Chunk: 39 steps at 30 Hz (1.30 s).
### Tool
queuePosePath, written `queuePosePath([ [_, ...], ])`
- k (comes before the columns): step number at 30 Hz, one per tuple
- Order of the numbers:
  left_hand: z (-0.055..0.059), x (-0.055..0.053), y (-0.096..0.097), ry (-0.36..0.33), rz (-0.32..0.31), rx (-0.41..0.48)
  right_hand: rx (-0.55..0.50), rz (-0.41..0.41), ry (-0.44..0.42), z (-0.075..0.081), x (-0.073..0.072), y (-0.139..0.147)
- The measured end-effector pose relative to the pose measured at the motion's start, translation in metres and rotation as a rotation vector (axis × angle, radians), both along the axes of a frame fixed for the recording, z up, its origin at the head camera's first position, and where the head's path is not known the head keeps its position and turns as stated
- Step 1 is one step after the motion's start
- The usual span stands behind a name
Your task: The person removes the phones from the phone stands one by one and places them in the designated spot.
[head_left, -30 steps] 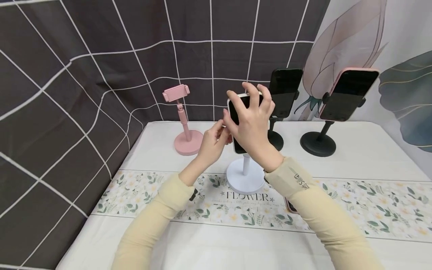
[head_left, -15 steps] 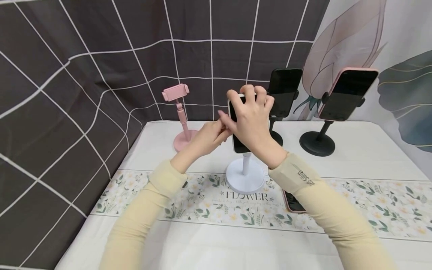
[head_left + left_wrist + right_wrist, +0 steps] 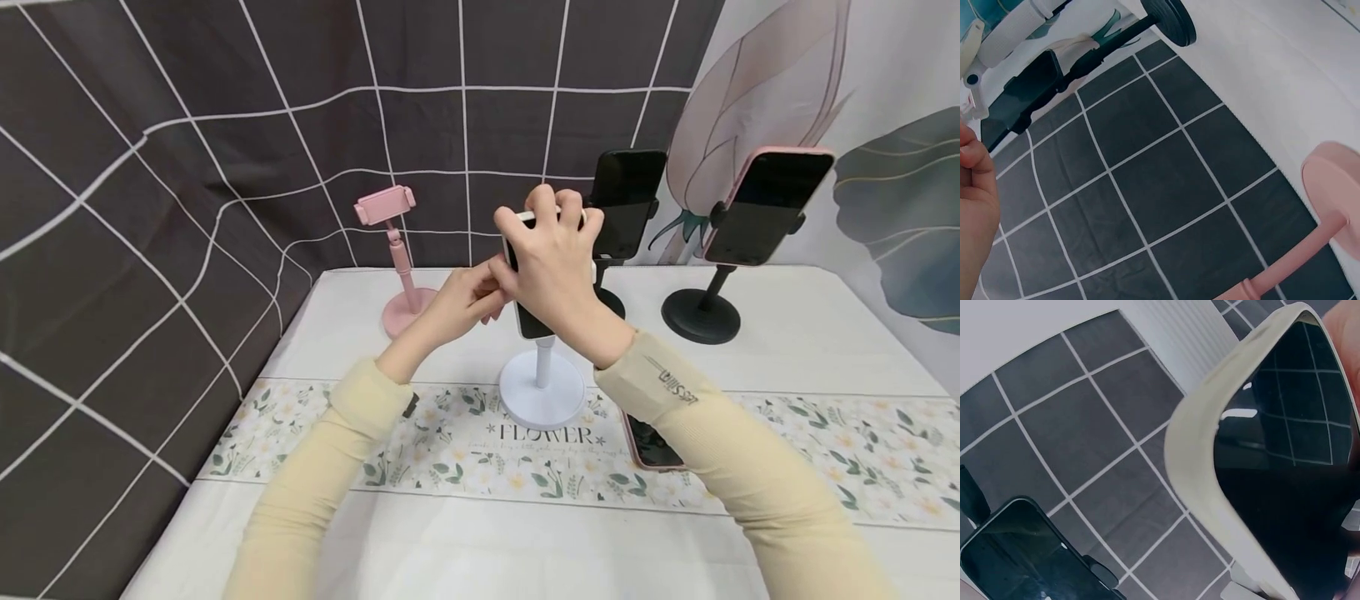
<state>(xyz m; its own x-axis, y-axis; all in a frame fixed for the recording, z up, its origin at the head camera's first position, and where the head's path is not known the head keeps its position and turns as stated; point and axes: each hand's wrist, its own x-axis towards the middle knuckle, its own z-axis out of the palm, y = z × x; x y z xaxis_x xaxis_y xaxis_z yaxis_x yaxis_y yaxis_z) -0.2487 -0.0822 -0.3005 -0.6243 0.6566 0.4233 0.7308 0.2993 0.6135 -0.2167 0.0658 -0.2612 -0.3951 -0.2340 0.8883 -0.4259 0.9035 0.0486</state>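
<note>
A phone in a white case (image 3: 534, 323) stands at the head of a white phone stand (image 3: 542, 392), slightly tilted. My right hand (image 3: 555, 262) grips it from the front, fingers bent over its top edge and thumb at its left side. Up close in the right wrist view are the pale case and dark screen of the phone (image 3: 1285, 437). At the phone's left edge my left hand (image 3: 461, 307) pinches the stand's side clamp, its fingertips partly behind the right thumb. Curled left fingers (image 3: 974, 164) show beside a white clamp piece (image 3: 977, 103) in the left wrist view.
A pink phone stand (image 3: 403, 265) stands behind on the left. Two black stands hold a black phone (image 3: 626, 204) and a pink-cased phone (image 3: 768, 208) at the back right. Another pink-cased phone (image 3: 654, 442) lies flat, partly under the right forearm. A dark grid curtain (image 3: 420, 50) hangs behind.
The left hand has drawn slightly left from the phone's edge. The right fingers have bent down over the phone's top, and its thumb has come in against the left side.
</note>
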Motion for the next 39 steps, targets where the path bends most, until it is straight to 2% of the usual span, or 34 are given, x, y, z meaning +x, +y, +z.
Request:
queuePosePath([
  [5,-0.002,-0.001,-0.002,-0.057,-0.031,0.080,-0.025,0.014,-0.051,0.005,0.000,-0.001],
  [9,-0.002,0.000,-0.001,-0.071,-0.054,0.117,-0.040,0.035,-0.109,0.009,0.001,0.002],
  [19,0.000,-0.004,0.003,-0.070,-0.100,0.131,-0.056,0.086,-0.222,0.019,0.007,0.012],
  [28,0.000,-0.004,0.007,-0.109,-0.136,0.170,-0.084,0.145,-0.260,0.020,0.008,0.018],
  [35,-0.002,-0.006,0.009,-0.154,-0.190,0.215,-0.096,0.190,-0.295,0.022,0.008,0.022],
  [39,-0.002,-0.009,0.008,-0.161,-0.180,0.238,-0.084,0.218,-0.316,0.025,0.009,0.021],
])
